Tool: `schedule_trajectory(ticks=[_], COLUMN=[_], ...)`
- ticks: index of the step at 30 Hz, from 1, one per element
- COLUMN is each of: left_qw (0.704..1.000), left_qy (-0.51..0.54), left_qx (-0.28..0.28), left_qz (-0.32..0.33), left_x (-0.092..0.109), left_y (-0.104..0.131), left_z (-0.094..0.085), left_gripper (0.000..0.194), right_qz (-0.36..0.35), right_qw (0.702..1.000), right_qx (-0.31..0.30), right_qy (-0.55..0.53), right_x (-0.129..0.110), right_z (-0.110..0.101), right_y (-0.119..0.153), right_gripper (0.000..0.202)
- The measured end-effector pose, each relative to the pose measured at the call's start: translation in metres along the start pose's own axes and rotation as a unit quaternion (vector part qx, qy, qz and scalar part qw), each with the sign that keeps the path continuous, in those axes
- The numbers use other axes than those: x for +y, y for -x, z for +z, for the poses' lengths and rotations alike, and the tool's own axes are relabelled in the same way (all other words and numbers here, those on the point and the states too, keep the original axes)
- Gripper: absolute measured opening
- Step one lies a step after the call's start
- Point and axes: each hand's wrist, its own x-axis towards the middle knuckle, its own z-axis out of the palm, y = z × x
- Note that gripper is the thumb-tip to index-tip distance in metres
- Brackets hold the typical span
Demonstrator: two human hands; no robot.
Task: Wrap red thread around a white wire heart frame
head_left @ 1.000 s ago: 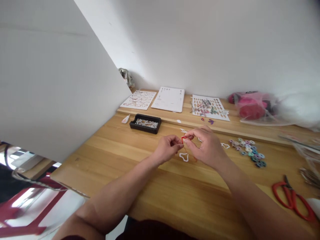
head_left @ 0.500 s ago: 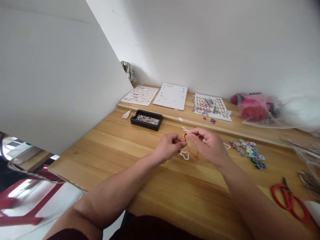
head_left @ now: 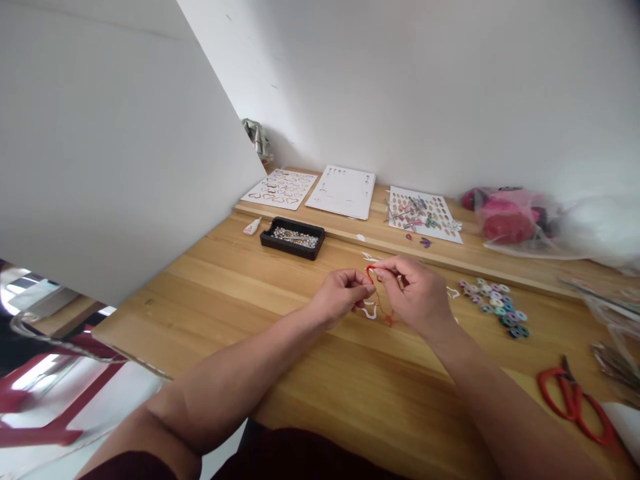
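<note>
Red strip (head_left: 371, 269): I see a small curled red paper piece pinched between both my hands, just above the wooden table (head_left: 280, 313).
Left hand (head_left: 341, 295): my fingers are closed, thumb and forefinger nipping the strip's left side.
Right hand (head_left: 419, 293): closed too, fingertips gripping the strip from the right.
Beneath: a white paper shape (head_left: 369, 311) lies on the table under my hands.
Right: coloured paper coils (head_left: 495, 303) nearby, red scissors (head_left: 575, 398) farther off.
Behind: black tray (head_left: 293, 237), three printed sheets (head_left: 341, 192).

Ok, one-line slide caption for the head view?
Both hands, left and right, pinch a small red paper strip above a wooden table.
</note>
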Motion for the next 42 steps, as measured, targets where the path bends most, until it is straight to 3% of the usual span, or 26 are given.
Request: schedule_trajectory(ticks=[4, 7, 11, 17, 26, 31, 36, 42], left_qw=[1.000, 0.997, 0.994, 0.993, 0.993, 0.991, 0.990, 0.990], left_qy=[0.027, 0.059, 0.082, 0.093, 0.096, 0.109, 0.118, 0.113], left_qx=[0.005, 0.016, 0.019, 0.021, 0.026, 0.044, 0.048, 0.050], left_qz=[-0.016, -0.036, -0.064, -0.064, -0.064, -0.059, -0.057, -0.062], left_x=[-0.002, 0.000, 0.002, 0.002, -0.004, -0.004, -0.004, -0.004], left_y=[-0.001, -0.004, -0.006, -0.006, -0.002, -0.002, -0.003, -0.003], left_z=[0.001, -0.002, -0.006, -0.007, 0.003, 0.003, 0.000, 0.000], left_gripper=[0.030, 0.030, 0.029, 0.032, 0.021, 0.018, 0.018, 0.018], right_qz=[0.051, 0.142, 0.195, 0.152, 0.127, 0.193, 0.231, 0.157], right_qw=[0.997, 0.974, 0.946, 0.963, 0.980, 0.949, 0.933, 0.960], right_qx=[-0.012, -0.069, -0.082, -0.132, -0.098, -0.147, -0.119, -0.134], right_qy=[-0.056, -0.164, -0.245, -0.180, -0.121, -0.202, -0.250, -0.191], right_x=[0.001, 0.008, 0.020, 0.017, 0.018, 0.030, 0.037, 0.024], right_z=[0.001, -0.006, -0.016, -0.014, -0.001, -0.004, -0.015, -0.012], right_y=[-0.001, -0.008, -0.015, -0.012, -0.007, -0.011, -0.016, -0.014], right_gripper=[0.016, 0.026, 0.038, 0.029, 0.021, 0.033, 0.045, 0.035])
